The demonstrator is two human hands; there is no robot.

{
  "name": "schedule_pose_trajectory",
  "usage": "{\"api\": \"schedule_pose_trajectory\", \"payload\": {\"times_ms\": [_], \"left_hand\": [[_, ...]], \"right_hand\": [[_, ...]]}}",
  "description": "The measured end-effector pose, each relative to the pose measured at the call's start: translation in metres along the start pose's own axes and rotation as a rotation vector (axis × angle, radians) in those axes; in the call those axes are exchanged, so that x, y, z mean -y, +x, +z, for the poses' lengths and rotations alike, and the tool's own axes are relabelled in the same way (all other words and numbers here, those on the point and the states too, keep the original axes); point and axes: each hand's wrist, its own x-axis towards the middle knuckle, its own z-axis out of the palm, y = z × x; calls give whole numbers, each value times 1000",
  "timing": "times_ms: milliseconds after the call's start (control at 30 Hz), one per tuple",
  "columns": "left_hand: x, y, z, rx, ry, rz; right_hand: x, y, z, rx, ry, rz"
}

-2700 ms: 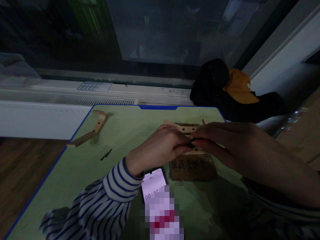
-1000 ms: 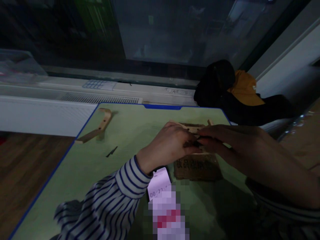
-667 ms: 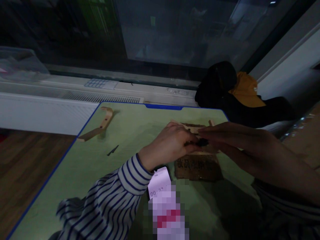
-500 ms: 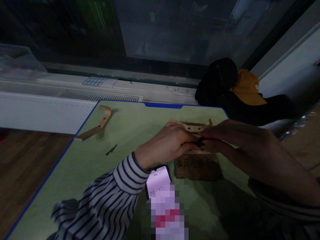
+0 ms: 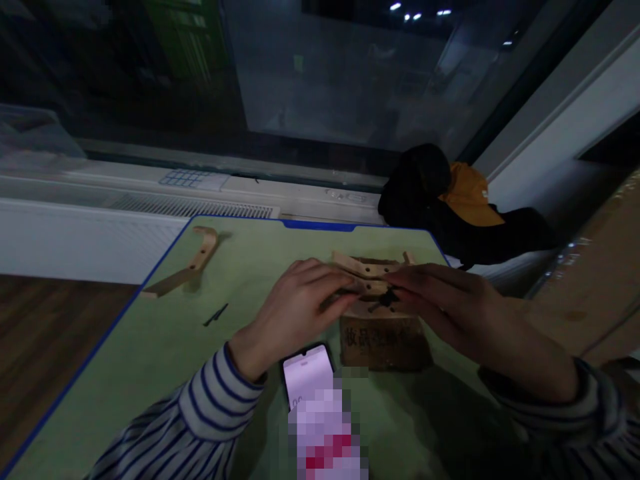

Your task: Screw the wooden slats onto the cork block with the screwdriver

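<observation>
On a green mat (image 5: 165, 347) stands a brown wooden block (image 5: 385, 341) with printed characters on its front. A pale wooden strip with holes (image 5: 367, 270) lies across its top. My left hand (image 5: 295, 303) curls over the strip's left end, fingers closed against it. Coming in from the right, my right hand (image 5: 450, 310) pinches a small black screw-like part (image 5: 384, 301) at the strip's front edge. Both sleeves are striped.
A lit phone (image 5: 306, 372) lies just in front of my left wrist. A curved wooden piece (image 5: 187, 268) and a thin black pin (image 5: 215, 315) lie at the mat's left. A dark bag with an orange cap (image 5: 465, 193) sits right of the mat, below the window.
My hands have drawn slightly apart, so the small black part and the holed strip now show between them. The view has shifted a little; the block and phone stayed put.
</observation>
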Motion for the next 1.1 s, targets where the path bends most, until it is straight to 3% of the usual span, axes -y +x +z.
{"api": "schedule_pose_trajectory", "payload": {"times_ms": [167, 233, 433, 667, 933, 1100], "left_hand": [[4, -38, 23, -306, -73, -119], [3, -44, 31, -346, -124, -173], [0, -47, 43, -280, -303, -288], [2, -53, 51, -175, -434, -433], [4, -49, 51, -198, -597, -551], [8, -45, 48, -99, -683, -585]], "right_hand": [[1, -5, -3, 103, 67, -2], [2, -6, -6, 150, 102, 15], [4, -4, -6, 182, 171, 49], [-1, -8, 8, 51, 109, 121], [-6, -20, 13, -4, 24, 152], [1, -18, 10, 22, 11, 142]]}}
